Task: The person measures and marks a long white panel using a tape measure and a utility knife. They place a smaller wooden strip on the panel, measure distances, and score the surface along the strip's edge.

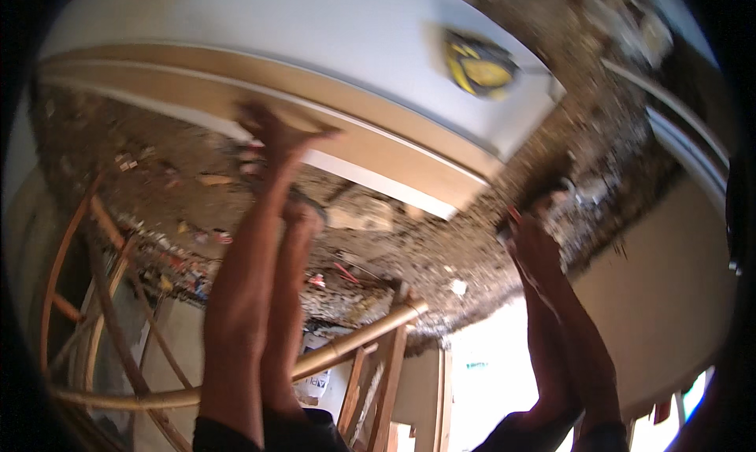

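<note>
My left hand (285,141), blurred, stretches over the tan edge of a long white-topped panel (260,19), its fingers spread and nothing visible in them. Whether it touches the panel I cannot tell. To the right, past the panel's near corner, my right hand (535,243) is low over the dirt floor with its fingers curled. A small reddish tip (513,213) shows at those fingers, too blurred to name. On the panel's white face near its right end lies a yellow-and-black object (479,64) that looks like a tape measure.
Scraps and rubble litter the dirt floor (441,251). A bamboo pole (362,335) and a wooden frame (118,318) stand along the lower left. Long pale strips (681,137) lie at the far right, beside a plain wall-like surface (669,271).
</note>
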A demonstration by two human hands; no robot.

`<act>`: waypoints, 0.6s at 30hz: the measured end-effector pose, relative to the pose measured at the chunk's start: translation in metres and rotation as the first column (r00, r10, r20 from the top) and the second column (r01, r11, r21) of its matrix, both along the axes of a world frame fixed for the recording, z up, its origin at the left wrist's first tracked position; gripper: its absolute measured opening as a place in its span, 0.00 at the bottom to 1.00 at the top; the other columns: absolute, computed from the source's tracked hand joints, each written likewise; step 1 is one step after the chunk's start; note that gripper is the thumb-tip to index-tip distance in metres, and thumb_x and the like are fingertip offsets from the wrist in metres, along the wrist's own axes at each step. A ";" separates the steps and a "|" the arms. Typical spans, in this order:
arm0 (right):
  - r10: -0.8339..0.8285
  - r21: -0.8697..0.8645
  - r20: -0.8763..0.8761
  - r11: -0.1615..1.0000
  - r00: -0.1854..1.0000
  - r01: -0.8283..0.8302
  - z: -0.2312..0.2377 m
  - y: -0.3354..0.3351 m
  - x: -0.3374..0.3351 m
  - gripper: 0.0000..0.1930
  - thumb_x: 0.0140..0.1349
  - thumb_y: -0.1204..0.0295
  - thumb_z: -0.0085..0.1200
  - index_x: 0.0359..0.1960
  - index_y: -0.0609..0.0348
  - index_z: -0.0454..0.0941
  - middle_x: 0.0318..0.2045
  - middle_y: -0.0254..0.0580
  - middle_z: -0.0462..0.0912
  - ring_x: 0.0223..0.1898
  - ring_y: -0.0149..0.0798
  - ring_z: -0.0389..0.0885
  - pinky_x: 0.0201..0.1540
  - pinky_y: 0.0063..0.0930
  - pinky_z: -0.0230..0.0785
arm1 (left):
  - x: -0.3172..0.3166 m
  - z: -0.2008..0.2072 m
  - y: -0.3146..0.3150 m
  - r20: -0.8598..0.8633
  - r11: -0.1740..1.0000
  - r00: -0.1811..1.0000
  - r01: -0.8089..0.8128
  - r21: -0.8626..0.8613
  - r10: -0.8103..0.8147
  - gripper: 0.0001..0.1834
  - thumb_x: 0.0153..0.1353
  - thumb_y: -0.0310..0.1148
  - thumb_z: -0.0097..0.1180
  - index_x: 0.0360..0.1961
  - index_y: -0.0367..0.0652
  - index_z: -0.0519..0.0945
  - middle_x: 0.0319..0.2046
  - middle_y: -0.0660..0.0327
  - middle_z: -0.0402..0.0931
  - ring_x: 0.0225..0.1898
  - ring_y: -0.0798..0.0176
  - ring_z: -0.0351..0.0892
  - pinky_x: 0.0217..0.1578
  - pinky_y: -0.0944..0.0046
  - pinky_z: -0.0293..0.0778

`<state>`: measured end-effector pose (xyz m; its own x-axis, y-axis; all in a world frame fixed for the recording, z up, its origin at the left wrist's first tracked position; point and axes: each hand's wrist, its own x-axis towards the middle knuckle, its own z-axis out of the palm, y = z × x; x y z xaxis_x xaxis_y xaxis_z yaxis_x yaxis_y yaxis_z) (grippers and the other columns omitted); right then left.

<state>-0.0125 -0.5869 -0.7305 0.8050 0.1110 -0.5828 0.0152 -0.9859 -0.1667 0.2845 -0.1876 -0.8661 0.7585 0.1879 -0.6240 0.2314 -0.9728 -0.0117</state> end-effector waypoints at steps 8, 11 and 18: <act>-0.252 0.675 -0.062 0.702 0.966 0.226 -0.033 0.204 0.253 0.14 0.69 0.65 0.46 0.52 0.58 0.70 0.37 0.53 0.75 0.42 0.52 0.79 0.41 0.47 0.74 | 0.014 0.045 -0.021 -0.037 0.998 0.997 0.067 0.021 -0.067 0.86 0.32 0.72 0.70 0.71 0.28 0.25 0.70 0.29 0.17 0.73 0.29 0.16 0.64 0.24 0.36; -0.091 0.574 -0.219 0.793 0.971 0.204 -0.046 0.296 0.362 0.17 0.67 0.66 0.48 0.54 0.58 0.68 0.43 0.54 0.77 0.45 0.56 0.79 0.44 0.52 0.74 | -0.009 0.025 -0.003 0.092 0.991 0.988 0.127 -0.044 -0.123 0.65 0.51 0.65 0.60 0.72 0.29 0.41 0.71 0.29 0.32 0.74 0.29 0.30 0.62 0.26 0.41; -0.040 0.557 -0.012 0.829 0.999 0.040 -0.051 0.391 0.469 0.16 0.70 0.61 0.44 0.50 0.61 0.70 0.38 0.60 0.80 0.41 0.62 0.82 0.43 0.57 0.74 | -0.011 0.015 -0.012 0.159 0.994 0.987 0.050 -0.094 -0.035 0.67 0.44 0.60 0.68 0.71 0.25 0.45 0.71 0.30 0.39 0.73 0.30 0.38 0.61 0.39 0.50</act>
